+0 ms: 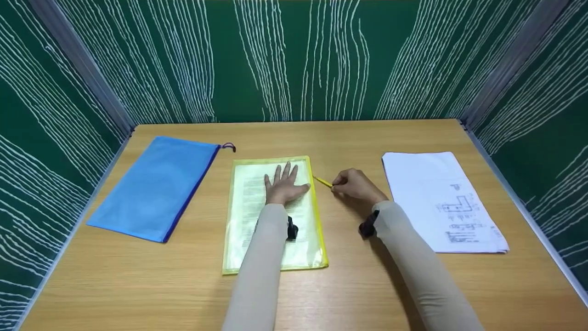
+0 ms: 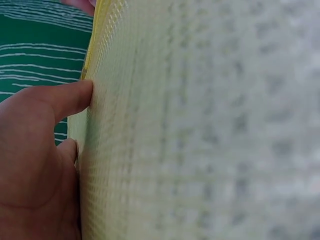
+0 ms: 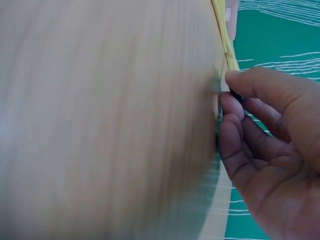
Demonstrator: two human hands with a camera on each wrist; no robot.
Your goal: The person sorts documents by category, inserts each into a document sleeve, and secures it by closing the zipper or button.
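Observation:
A yellow-edged mesh zip pouch [image 1: 243,220] with printed papers inside lies flat in the middle of the table. My left hand [image 1: 282,186] rests on its upper part with the fingers spread and straight. In the left wrist view the left hand [image 2: 40,155] touches the pouch's mesh surface [image 2: 150,125]. Just right of the pouch my right hand [image 1: 358,185] pinches a thin yellow zipper pull [image 1: 323,182] that runs out from the pouch's right edge. In the right wrist view a dark end shows between thumb and fingers of the right hand [image 3: 280,135].
A blue zip pouch [image 1: 156,188] with a dark purple edge and a small cord loop lies to the left on the wooden table [image 1: 183,285]. On the right is a stack of white paper [image 1: 418,197] with a printed drawing, partly behind the right sleeve. Green panels [image 1: 294,59] stand around the table.

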